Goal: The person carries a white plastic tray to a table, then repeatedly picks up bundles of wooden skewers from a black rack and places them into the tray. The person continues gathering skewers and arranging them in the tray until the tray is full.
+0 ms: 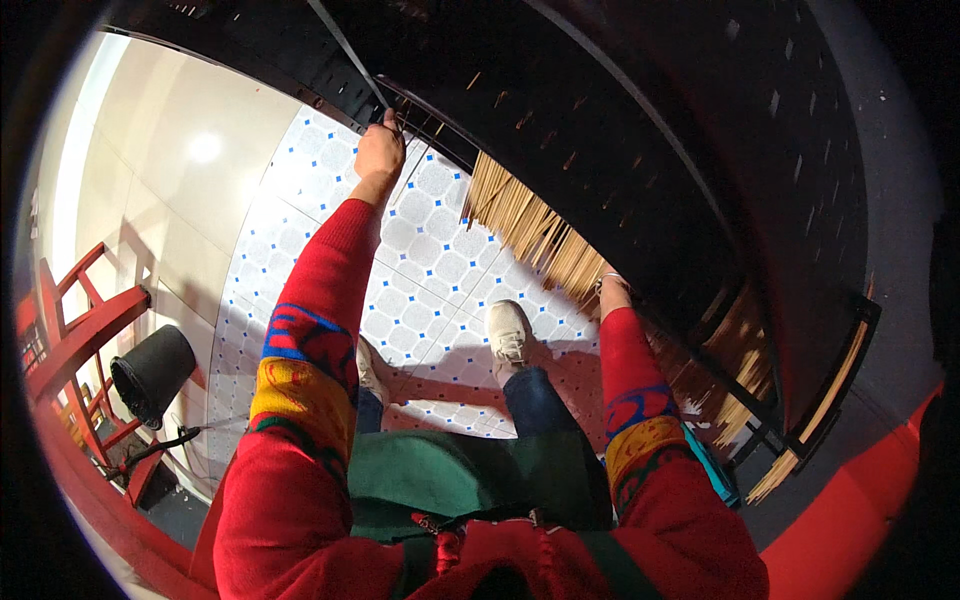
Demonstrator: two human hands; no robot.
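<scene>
My left hand (380, 152) is raised at the upper middle, its fingers closed at the lower end of a thin grey metal bar (346, 46) beside a black rack's edge. Whether the fingers wrap the bar or the rack is not clear. A dense row of thin wooden sticks (534, 227) juts out from under the black surface, right of that hand. My right hand (614, 283) is at the right end of this row, at the dark edge, with most of its fingers hidden. Further slender sticks (501, 97) stand scattered over the black surface.
A black bucket (154, 375) and red wooden chair or stool frames (90, 337) are at the left. More wooden sticks (772, 476) protrude from a black frame at the lower right, near a turquoise object (709, 465). A patterned tile floor (427, 255) lies below.
</scene>
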